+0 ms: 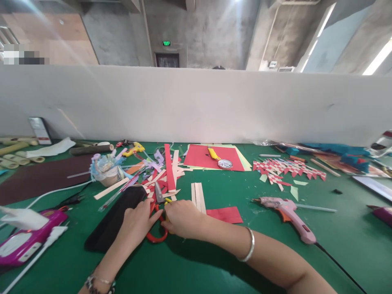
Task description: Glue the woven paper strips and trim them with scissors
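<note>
Scissors with red handles point(157, 238) lie at the table's front middle, their grey blades pointing away over a heap of paper strips. My left hand point(136, 220) has its thumb and fingers closed about the upper part of the red handle. Just right of it, my right hand point(183, 218) is curled into a fist. Bits of yellow show at both ends of that fist, so it holds a slim yellow thing whose kind is hidden. Under my left wrist lies a black flat case point(104, 232). Pale strips point(198, 196) and a red paper piece point(225, 214) rest beyond my right forearm.
A pink glue gun point(294, 210) with a cord lies at right. Red-and-white woven paper point(284, 168) is behind it. Red sheets point(199, 155) carry a yellow-handled round tool point(225, 163). At left are a purple device point(36, 237), a cup of scraps point(107, 173) and bamboo pieces point(18, 155).
</note>
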The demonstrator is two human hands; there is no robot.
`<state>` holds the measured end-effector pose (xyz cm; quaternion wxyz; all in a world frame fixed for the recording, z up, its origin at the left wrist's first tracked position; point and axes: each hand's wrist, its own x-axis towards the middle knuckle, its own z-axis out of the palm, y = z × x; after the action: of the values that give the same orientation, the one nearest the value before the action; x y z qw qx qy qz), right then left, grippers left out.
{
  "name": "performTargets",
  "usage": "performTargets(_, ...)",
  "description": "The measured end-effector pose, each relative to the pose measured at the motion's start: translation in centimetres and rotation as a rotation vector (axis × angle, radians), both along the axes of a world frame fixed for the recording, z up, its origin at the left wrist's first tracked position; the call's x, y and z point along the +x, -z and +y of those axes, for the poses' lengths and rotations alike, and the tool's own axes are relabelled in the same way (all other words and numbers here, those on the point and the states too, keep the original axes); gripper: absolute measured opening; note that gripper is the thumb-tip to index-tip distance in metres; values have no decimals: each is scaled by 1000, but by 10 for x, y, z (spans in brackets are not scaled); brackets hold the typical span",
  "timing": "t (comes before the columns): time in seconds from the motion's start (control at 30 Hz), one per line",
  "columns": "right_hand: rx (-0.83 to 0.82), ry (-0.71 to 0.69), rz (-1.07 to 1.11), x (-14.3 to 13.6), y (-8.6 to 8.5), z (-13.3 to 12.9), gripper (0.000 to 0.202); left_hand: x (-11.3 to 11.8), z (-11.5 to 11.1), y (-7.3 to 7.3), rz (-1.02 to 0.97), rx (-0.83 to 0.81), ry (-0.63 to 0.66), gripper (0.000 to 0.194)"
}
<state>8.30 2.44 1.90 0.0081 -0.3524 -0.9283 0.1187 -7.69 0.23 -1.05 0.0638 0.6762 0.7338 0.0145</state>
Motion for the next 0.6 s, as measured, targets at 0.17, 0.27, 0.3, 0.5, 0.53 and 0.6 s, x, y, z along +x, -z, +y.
performTargets(0.17, -61, 85, 68, -2, 8, -3, 42, -8, -4, 2, -361, 30, -5, 61)
performTargets(0.27, -67, 137, 105, -1, 16, 1, 47, -3, -5, 0, -452, 85, -26, 70)
performTargets(0.3, -71, 151, 125, 0, 18, 4, 47, 0, -4, -2, -484, 105, -26, 71)
performTargets(0.5, -130, 184, 367, 27, 1, 34, 36, 25, -4, -37, -729, 331, 45, 68)
performTargets(0.53, -198, 229, 520, 33, -6, 39, 36, 27, -4, -44, -791, 372, 59, 67)
performTargets(0.6, -360, 307, 795, 44, -21, 46, 39, 29, -1, -55, -866, 441, 84, 63)
